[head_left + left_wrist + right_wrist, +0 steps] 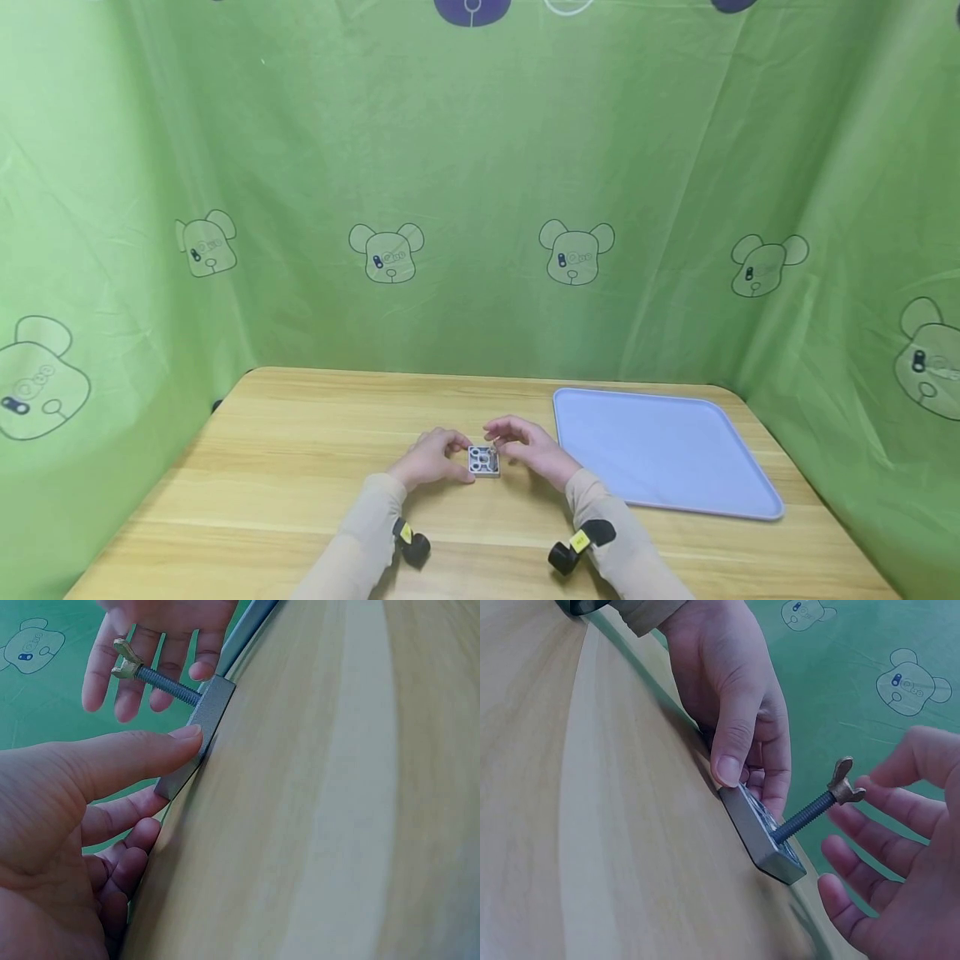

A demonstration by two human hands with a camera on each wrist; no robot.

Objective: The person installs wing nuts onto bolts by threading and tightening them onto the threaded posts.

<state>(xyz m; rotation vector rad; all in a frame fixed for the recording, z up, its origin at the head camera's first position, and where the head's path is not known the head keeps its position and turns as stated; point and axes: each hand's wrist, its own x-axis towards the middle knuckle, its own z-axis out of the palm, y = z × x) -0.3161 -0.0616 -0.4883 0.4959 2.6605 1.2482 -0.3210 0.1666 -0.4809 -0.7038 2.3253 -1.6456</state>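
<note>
A small rectangular metal block (483, 472) stands on the wooden table, its top face patterned with round holes. My left hand (433, 458) grips one end of it, the thumb (161, 750) along its side and the other fingers opposite. Out of the block rises a threaded bolt (805, 817) topped by a brass-coloured wing nut (844, 782). My right hand (531, 450) hovers around this wing nut, fingers spread and loosely bent. In the right wrist view its thumb and index fingertips are right by one wing, and the remaining fingers (855, 870) hang apart from the bolt.
A pale blue tray (660, 450) lies at the right of the wooden table (322, 417), just beyond my right hand. Green curtains (480, 167) with bear-head drawings enclose the back and both sides. Black cameras are strapped to both sleeves.
</note>
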